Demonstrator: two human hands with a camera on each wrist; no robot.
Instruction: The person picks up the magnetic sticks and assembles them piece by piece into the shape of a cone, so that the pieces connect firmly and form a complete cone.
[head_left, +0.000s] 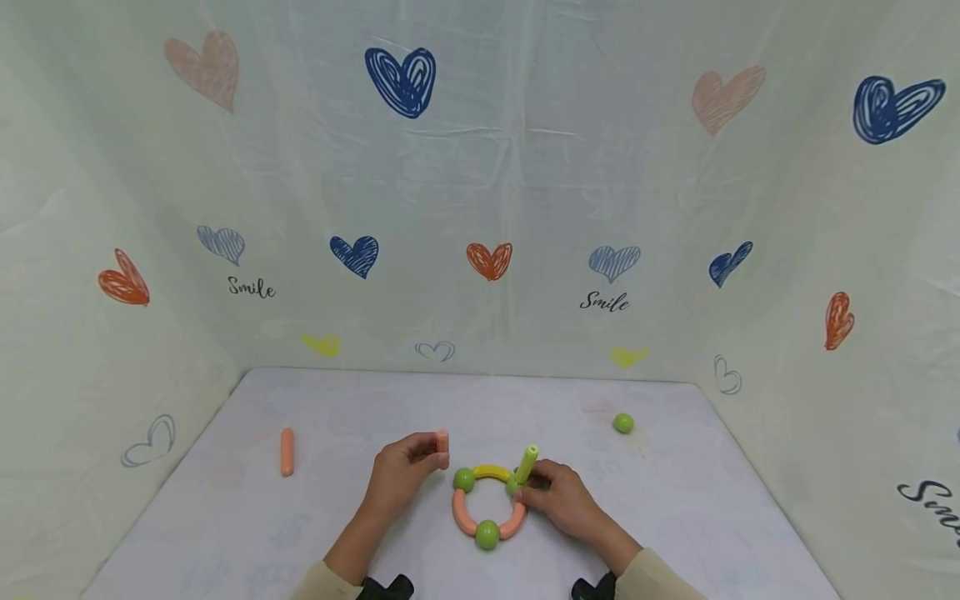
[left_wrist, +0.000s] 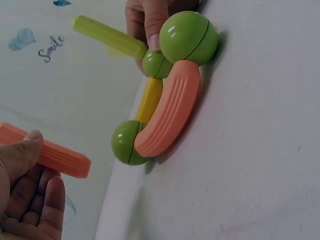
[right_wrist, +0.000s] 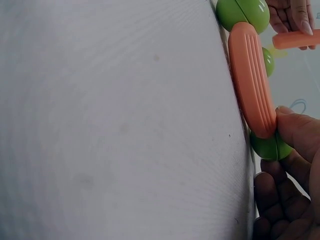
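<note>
On the table lies a ring of curved rods and green balls: two orange curved rods (left_wrist: 172,110), a yellow curved rod (head_left: 492,472) and three balls. A lime-green straight rod (head_left: 528,463) stands up from the ring's right-hand green ball (left_wrist: 156,63). My right hand (head_left: 558,498) pinches that ball between thumb and fingers. To the left of the ring, my left hand (head_left: 405,468) holds a short orange rod (left_wrist: 64,159) above the table, gripped by thumb and fingers with one end sticking out. The front green ball (head_left: 487,535) joins the two orange curved rods.
Another orange rod (head_left: 287,452) lies at the table's left side. A loose green ball (head_left: 623,423) sits at the back right. A white curtain (head_left: 480,183) printed with hearts encloses the table (head_left: 352,396) at the back and both sides.
</note>
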